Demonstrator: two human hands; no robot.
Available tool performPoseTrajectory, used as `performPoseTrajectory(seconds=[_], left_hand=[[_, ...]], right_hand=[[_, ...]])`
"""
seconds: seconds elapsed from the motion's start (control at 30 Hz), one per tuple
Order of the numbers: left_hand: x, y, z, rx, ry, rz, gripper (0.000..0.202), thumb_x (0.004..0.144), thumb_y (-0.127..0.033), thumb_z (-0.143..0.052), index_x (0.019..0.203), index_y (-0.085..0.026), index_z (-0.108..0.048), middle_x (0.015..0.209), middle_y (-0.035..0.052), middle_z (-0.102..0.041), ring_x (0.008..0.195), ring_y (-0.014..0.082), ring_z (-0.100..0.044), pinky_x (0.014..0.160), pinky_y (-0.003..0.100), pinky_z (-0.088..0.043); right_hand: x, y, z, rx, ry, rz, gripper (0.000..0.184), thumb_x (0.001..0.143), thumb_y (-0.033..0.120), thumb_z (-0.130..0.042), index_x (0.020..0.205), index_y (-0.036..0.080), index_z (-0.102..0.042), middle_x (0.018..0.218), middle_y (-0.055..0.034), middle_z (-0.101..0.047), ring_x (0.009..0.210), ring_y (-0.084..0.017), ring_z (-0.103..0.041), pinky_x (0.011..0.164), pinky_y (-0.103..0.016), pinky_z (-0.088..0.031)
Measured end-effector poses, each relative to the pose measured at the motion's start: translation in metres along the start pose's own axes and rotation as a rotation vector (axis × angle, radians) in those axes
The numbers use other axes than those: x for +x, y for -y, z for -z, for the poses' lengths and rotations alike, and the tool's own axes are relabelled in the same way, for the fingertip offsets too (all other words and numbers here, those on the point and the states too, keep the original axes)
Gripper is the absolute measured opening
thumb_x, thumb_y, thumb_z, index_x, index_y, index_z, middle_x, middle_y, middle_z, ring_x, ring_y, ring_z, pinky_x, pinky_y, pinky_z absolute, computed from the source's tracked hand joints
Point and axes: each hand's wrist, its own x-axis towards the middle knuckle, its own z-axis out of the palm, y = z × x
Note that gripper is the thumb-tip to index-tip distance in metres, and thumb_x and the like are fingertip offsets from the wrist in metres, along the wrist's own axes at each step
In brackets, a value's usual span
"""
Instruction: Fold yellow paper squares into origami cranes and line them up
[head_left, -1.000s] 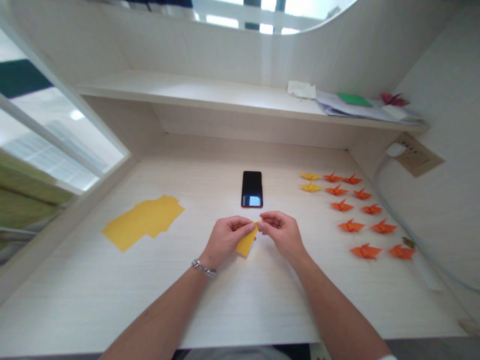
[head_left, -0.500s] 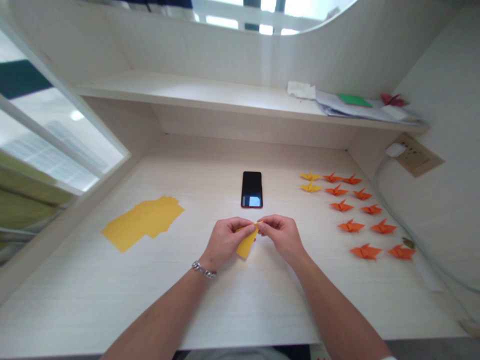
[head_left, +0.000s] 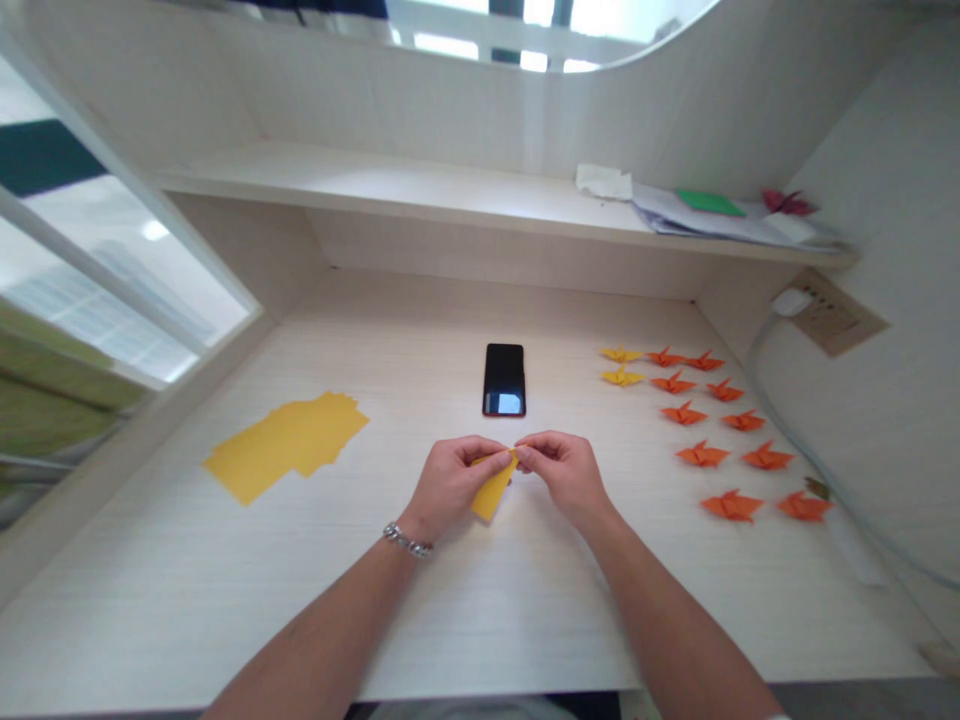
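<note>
A small folded yellow paper (head_left: pixel 493 490) is held just above the pale wooden desk (head_left: pixel 465 610), in front of me. My left hand (head_left: pixel 452 480), with a metal bracelet on its wrist, pinches the paper's upper left edge. My right hand (head_left: pixel 565 473) pinches the paper's top corner, thumb and forefinger pressed together. The fingertips of both hands meet over that corner. Behind the hands lies a black phone (head_left: pixel 504 378), face up.
A loose stack of yellow paper sheets (head_left: pixel 287 441) lies at the left. At the right, two yellow origami cranes (head_left: pixel 622 365) and several orange cranes (head_left: pixel 731 504) sit in rows. On the shelf are papers (head_left: pixel 705 214). A cable (head_left: pixel 780 420) runs from a wall socket.
My right hand's fingers have slid slightly down and closer to my left hand at the paper's top corner. The paper has barely moved.
</note>
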Motion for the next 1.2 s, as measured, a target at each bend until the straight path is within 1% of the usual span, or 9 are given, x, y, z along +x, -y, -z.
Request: performPoseTrajectory(seconds=[0.23, 0.4, 0.5, 0.73, 0.83, 0.97, 1.07, 1.13, 1.2], left_hand=[[0.0004, 0.001, 0.0007, -0.021, 0.01, 0.018, 0.023, 0.075, -0.034, -0.068, 0.082, -0.012, -0.072, 0.08, 0.0088, -0.074, 0.069, 0.0186, -0.066, 0.061, 0.024, -0.052], [0.0012, 0.0031, 0.0012, 0.037, -0.021, -0.004, 0.023, 0.074, -0.034, -0.069, 0.082, -0.013, -0.073, 0.082, 0.0088, -0.074, 0.071, 0.0187, -0.066, 0.063, 0.025, -0.052], [0.0013, 0.0023, 0.0014, 0.036, -0.015, 0.014, 0.023, 0.074, -0.034, -0.069, 0.081, -0.012, -0.073, 0.081, 0.0087, -0.074, 0.07, 0.0183, -0.066, 0.062, 0.025, -0.051], [0.0013, -0.0013, 0.0019, -0.064, 0.025, 0.093, 0.022, 0.073, -0.032, -0.07, 0.079, -0.012, -0.071, 0.072, 0.0076, -0.072, 0.063, 0.0173, -0.065, 0.058, 0.024, -0.051], [0.0022, -0.0014, 0.0026, -0.089, 0.023, 0.122, 0.021, 0.072, -0.032, -0.07, 0.078, -0.012, -0.071, 0.069, 0.0068, -0.072, 0.06, 0.0166, -0.064, 0.056, 0.024, -0.05], [0.0035, -0.0001, 0.0038, -0.084, 0.001, 0.137, 0.02, 0.072, -0.031, -0.07, 0.077, -0.012, -0.07, 0.067, 0.0063, -0.071, 0.059, 0.0162, -0.064, 0.055, 0.024, -0.049], [0.0036, 0.0008, 0.0038, -0.034, 0.002, 0.119, 0.02, 0.072, -0.032, -0.07, 0.076, -0.012, -0.071, 0.068, 0.0065, -0.071, 0.06, 0.0164, -0.063, 0.056, 0.024, -0.049], [0.0036, 0.0014, 0.0034, 0.02, 0.001, 0.094, 0.02, 0.072, -0.032, -0.07, 0.075, -0.012, -0.071, 0.069, 0.0065, -0.071, 0.061, 0.0162, -0.062, 0.056, 0.024, -0.048], [0.0037, 0.0023, 0.003, 0.068, 0.001, 0.08, 0.02, 0.072, -0.032, -0.069, 0.074, -0.012, -0.072, 0.07, 0.0062, -0.071, 0.062, 0.0158, -0.062, 0.056, 0.023, -0.046]], right_hand=[[-0.0004, 0.0005, -0.0014, 0.057, 0.002, -0.032, 0.017, 0.067, 0.029, -0.074, 0.074, 0.015, -0.072, 0.06, -0.0024, -0.067, 0.056, -0.014, -0.06, 0.057, -0.026, -0.05], [0.0001, -0.0008, -0.001, 0.034, 0.001, -0.043, 0.019, 0.069, 0.032, -0.073, 0.075, 0.014, -0.071, 0.06, -0.0031, -0.067, 0.056, -0.014, -0.06, 0.057, -0.027, -0.05], [0.0006, -0.0015, -0.0004, 0.011, -0.003, -0.036, 0.019, 0.069, 0.032, -0.072, 0.073, 0.014, -0.071, 0.059, -0.003, -0.067, 0.056, -0.014, -0.06, 0.057, -0.027, -0.05], [-0.001, 0.0, -0.0019, 0.023, 0.003, -0.032, 0.017, 0.069, 0.031, -0.073, 0.073, 0.014, -0.071, 0.059, -0.0026, -0.066, 0.055, -0.014, -0.06, 0.057, -0.026, -0.05], [-0.0003, 0.0007, -0.0012, 0.063, 0.018, -0.078, 0.02, 0.068, 0.034, -0.073, 0.074, 0.014, -0.071, 0.059, -0.0029, -0.066, 0.055, -0.013, -0.06, 0.058, -0.027, -0.051], [0.003, -0.0005, 0.0027, 0.172, 0.008, -0.156, 0.03, 0.073, 0.043, -0.068, 0.08, 0.014, -0.07, 0.067, -0.0051, -0.069, 0.06, -0.015, -0.063, 0.061, -0.028, -0.052], [0.0037, -0.0028, 0.0037, 0.077, 0.007, -0.132, 0.03, 0.075, 0.044, -0.066, 0.078, 0.014, -0.069, 0.066, -0.0048, -0.067, 0.058, -0.014, -0.061, 0.059, -0.026, -0.05], [0.0029, -0.0046, 0.0027, -0.038, 0.034, -0.091, 0.026, 0.074, 0.04, -0.068, 0.075, 0.014, -0.068, 0.062, -0.0034, -0.065, 0.056, -0.013, -0.059, 0.058, -0.025, -0.049], [0.0019, -0.0063, 0.0012, -0.104, 0.061, -0.071, 0.023, 0.074, 0.037, -0.068, 0.074, 0.014, -0.068, 0.06, -0.0026, -0.064, 0.056, -0.013, -0.058, 0.058, -0.025, -0.048]])
